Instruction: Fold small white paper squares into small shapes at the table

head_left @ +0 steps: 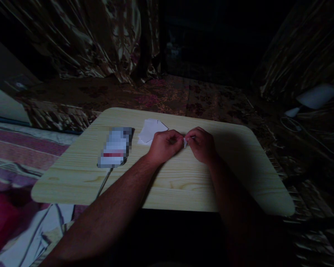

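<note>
Over the middle of the small wooden table [183, 185], my left hand [167, 145] and my right hand [202, 144] meet fingertip to fingertip. Both are closed in a pinch on one small piece of white paper [185, 143]. A pointed white tip of it hangs below the fingers, and a thin bit shows by my right fingers. The rest of its shape is hidden. Just behind my left hand lies a loose stack of white paper sheets [152, 129], partly covered by that hand.
A phone [114, 148], its screen blurred out, lies at the table's left with a cable [104, 181] running off the near edge. Beyond stand patterned curtains [114, 37]. At right is a white lamp [317, 96]; at left, a striped bedspread [13, 148].
</note>
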Available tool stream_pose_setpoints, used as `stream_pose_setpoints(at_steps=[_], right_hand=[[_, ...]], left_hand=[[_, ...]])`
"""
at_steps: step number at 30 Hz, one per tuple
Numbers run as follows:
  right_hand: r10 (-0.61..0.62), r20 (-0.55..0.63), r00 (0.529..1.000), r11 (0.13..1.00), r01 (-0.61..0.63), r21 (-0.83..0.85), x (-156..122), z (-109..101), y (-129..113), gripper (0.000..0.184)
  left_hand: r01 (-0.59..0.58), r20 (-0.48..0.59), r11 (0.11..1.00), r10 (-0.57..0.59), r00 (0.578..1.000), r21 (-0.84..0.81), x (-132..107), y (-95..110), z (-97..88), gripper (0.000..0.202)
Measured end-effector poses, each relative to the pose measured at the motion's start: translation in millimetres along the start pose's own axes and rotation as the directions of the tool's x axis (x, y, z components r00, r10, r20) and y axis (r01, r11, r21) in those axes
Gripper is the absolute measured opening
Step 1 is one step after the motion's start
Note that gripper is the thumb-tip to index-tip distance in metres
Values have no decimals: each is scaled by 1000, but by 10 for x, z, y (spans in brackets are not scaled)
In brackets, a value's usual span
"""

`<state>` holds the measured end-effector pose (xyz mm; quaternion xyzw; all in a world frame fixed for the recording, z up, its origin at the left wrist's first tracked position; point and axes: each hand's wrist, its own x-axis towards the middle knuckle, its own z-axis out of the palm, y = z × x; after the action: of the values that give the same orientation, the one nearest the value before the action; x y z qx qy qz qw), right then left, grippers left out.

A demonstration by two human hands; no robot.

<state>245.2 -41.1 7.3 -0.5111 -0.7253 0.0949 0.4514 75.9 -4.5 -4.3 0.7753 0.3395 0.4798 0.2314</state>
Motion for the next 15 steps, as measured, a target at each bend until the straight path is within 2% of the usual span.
stream_pose_setpoints(at_steps=[15], right_hand=[[-32, 6, 999, 999, 32, 4, -2, 5, -17, 10]], left_hand=[[-95, -24, 992, 97, 995, 82, -11, -2, -13, 10]])
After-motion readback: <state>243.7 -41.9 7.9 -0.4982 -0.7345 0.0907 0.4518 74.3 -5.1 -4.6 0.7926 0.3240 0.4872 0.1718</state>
